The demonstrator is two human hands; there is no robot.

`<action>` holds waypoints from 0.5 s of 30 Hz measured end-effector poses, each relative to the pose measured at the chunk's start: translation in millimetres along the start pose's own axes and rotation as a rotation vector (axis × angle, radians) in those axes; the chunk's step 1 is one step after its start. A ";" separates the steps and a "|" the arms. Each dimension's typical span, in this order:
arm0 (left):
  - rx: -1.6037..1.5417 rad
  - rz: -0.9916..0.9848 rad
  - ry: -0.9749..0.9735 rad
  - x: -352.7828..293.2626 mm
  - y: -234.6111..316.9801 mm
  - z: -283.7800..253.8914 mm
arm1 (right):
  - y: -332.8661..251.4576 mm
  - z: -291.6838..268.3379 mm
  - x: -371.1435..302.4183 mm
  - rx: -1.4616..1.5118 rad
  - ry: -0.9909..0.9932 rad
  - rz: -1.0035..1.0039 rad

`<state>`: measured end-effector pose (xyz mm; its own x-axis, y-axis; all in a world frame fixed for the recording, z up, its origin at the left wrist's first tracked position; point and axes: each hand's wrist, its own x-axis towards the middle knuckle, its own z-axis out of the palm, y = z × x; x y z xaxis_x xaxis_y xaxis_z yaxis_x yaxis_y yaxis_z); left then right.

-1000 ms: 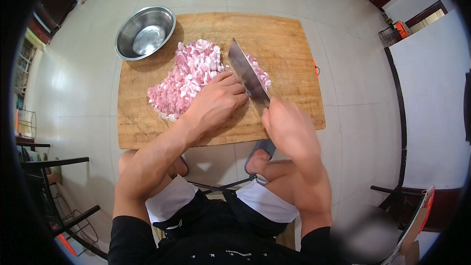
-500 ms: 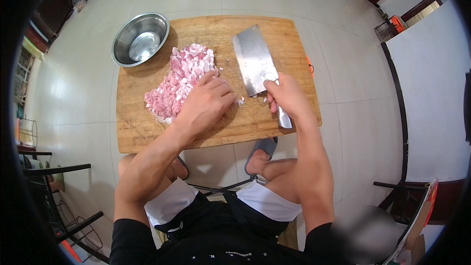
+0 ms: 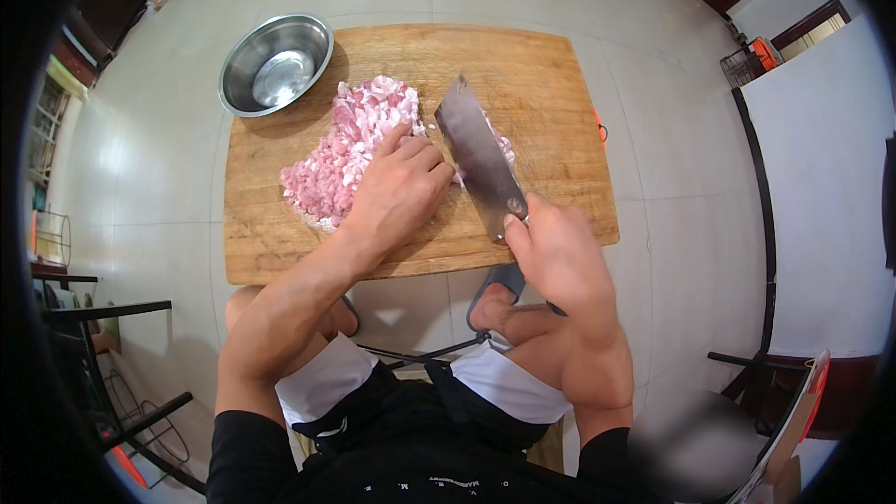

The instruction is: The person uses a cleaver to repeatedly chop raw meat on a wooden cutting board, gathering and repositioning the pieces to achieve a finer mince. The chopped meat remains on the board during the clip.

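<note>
Pink chopped meat (image 3: 350,154) is lying heaped on the left half of the big wooden cutting board (image 3: 551,84) — the left hand (image 3: 399,191) is pressing down on its near edge, fingers curled. The right hand (image 3: 551,252) is gripping the broad steel cleaver (image 3: 479,157), blade resting just beside those knuckles. Keeping fingertips tucked back looks wise. A round steel bowl (image 3: 275,63) is sitting at the board's far-left corner.

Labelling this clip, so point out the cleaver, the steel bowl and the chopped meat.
cleaver (image 3: 481,159), head view, middle of the flat blade.
steel bowl (image 3: 245,49), head view, left inner wall.
chopped meat (image 3: 331,173), head view, middle of the pink pile.
</note>
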<state>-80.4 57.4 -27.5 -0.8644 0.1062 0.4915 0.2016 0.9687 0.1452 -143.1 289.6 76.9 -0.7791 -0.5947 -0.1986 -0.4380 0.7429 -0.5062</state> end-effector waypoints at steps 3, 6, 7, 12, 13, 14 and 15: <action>-0.032 -0.003 0.016 -1.3 0.1 3.6 | -6.0 5.7 -0.9 -0.056 -0.025 0.054; -0.096 0.040 -0.026 0.4 -0.9 1.9 | -11.6 14.7 5.1 -0.101 -0.047 0.062; -0.108 0.042 -0.043 0.3 -1.9 2.4 | -14.1 16.7 6.9 -0.107 -0.040 0.049; -0.250 0.137 -0.142 -0.3 -1.9 -2.7 | -25.8 21.2 30.6 -0.127 -0.015 0.056; -0.238 0.156 -0.130 0.8 0.2 -2.5 | -15.9 25.1 40.6 -0.058 0.011 0.026; -0.225 0.174 -0.117 0.6 3.3 -1.6 | 2.0 34.2 54.1 0.012 0.038 -0.004; -0.210 0.189 -0.108 -0.4 5.6 -2.0 | 5.8 32.3 61.6 0.108 0.028 0.013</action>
<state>-78.0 62.3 -25.3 -0.8443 0.3144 0.4340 0.4447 0.8630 0.2398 -179.2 247.3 34.6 -0.7973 -0.5751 -0.1832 -0.3777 0.7121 -0.5918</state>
